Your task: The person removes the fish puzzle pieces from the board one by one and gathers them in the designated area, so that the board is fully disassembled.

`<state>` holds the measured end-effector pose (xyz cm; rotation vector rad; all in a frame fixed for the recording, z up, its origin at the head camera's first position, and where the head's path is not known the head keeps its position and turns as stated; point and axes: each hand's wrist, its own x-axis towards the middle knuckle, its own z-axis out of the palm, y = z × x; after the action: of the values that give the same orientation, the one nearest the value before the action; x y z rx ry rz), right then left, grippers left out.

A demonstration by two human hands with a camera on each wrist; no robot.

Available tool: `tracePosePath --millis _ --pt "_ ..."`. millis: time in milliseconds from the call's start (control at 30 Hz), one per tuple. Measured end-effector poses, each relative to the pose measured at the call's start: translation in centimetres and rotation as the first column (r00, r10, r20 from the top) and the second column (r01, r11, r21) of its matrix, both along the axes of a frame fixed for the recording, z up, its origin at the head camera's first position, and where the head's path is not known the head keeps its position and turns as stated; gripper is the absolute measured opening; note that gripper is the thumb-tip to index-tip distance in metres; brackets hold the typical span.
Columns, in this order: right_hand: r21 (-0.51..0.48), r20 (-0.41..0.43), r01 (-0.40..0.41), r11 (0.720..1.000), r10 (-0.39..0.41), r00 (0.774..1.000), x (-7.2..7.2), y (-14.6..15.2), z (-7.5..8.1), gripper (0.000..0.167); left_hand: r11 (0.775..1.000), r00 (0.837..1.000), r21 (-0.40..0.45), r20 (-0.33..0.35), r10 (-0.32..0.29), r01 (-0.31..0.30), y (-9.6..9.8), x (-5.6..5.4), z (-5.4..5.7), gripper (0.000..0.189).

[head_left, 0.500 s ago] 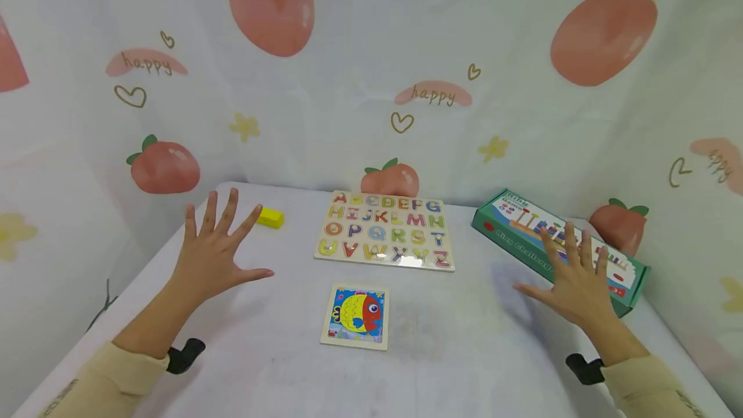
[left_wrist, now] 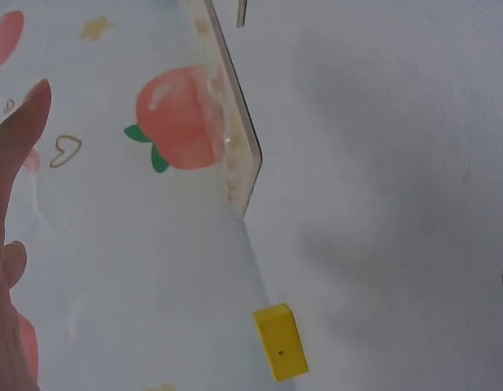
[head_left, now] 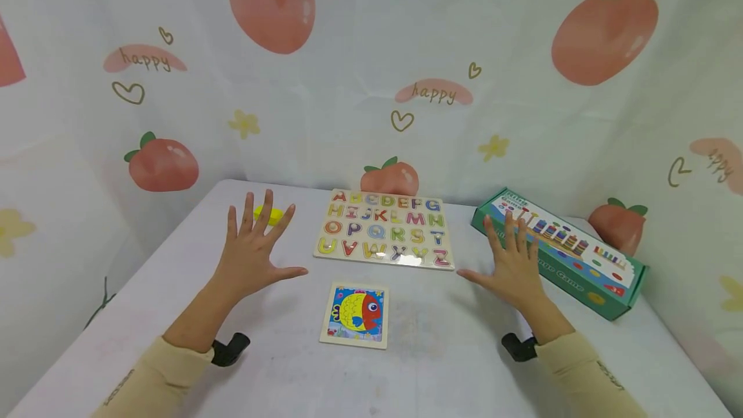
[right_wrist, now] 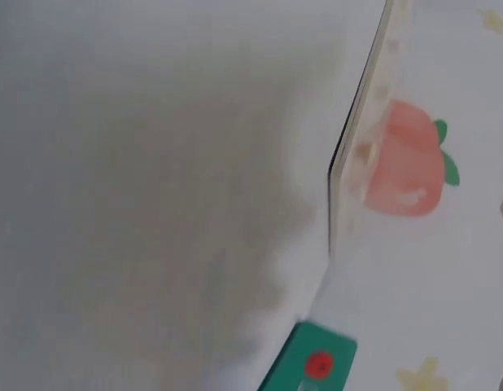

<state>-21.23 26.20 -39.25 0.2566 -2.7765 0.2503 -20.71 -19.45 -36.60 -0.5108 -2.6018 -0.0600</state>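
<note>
In the head view my left hand (head_left: 248, 262) hovers above the table with fingers spread, holding nothing. Behind its fingertips lies a yellow block (head_left: 274, 216), partly covered there but plain in the left wrist view as a yellow block (left_wrist: 281, 342). My right hand (head_left: 513, 269), also spread and holding nothing, is in front of a green ring game box (head_left: 592, 276) and hides part of it. Between the hands, a small fish jigsaw puzzle (head_left: 355, 316) lies flat in its frame. Farther back lies a wooden alphabet board (head_left: 384, 229) with colored letters.
A white cloth covers the table (head_left: 432, 373). At its back hangs a pale curtain (head_left: 371, 31) printed with peaches, hearts and flowers. The green box sits at an angle along the right side. A thin dark cord (head_left: 101, 305) shows beyond the left edge.
Both hands have moved inward, the left one to the right and the right one to the left. More of the green box shows. The puzzle and alphabet board stay in place.
</note>
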Motion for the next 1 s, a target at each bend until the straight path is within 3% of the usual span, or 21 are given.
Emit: tracePosePath --millis 267,400,467,600,700,833,1000 --pt "-0.073 0.060 -0.032 0.997 0.036 0.998 -0.9 -5.2 -0.6 0.113 0.999 0.991 0.042 0.131 0.009 -0.015 2.0 0.0 -0.7 0.113" --pt "-0.116 0.129 -0.024 0.993 0.039 0.991 -1.1 -8.0 -0.5 0.113 0.994 0.964 0.109 0.264 -0.010 -0.020 3.1 0.3 -1.2 0.113" --pt "-0.144 0.168 -0.030 0.989 0.054 0.984 -1.2 -9.2 -0.3 0.112 0.984 0.931 0.176 0.363 -0.037 -0.030 3.8 0.5 -1.5 0.111" --pt "-0.238 0.243 -0.066 0.969 0.125 0.962 -1.2 -11.8 0.0 0.106 0.944 0.816 0.311 0.571 -0.095 -0.107 5.4 1.0 -2.2 0.107" --pt "-0.312 0.278 -0.093 0.945 0.185 0.943 -1.0 -13.8 0.0 0.097 0.920 0.742 0.356 0.659 -0.121 -0.166 6.4 1.3 -2.8 0.102" --pt "-0.379 0.305 -0.133 0.916 0.260 0.916 -0.7 -16.0 0.1 0.078 0.904 0.698 0.387 0.699 -0.157 -0.184 7.3 1.8 -3.6 0.095" --pt "-0.450 0.356 -0.159 0.879 0.340 0.870 -0.7 -18.0 0.2 0.061 0.900 0.674 0.394 0.718 -0.176 -0.185 7.8 2.1 -3.9 0.085"
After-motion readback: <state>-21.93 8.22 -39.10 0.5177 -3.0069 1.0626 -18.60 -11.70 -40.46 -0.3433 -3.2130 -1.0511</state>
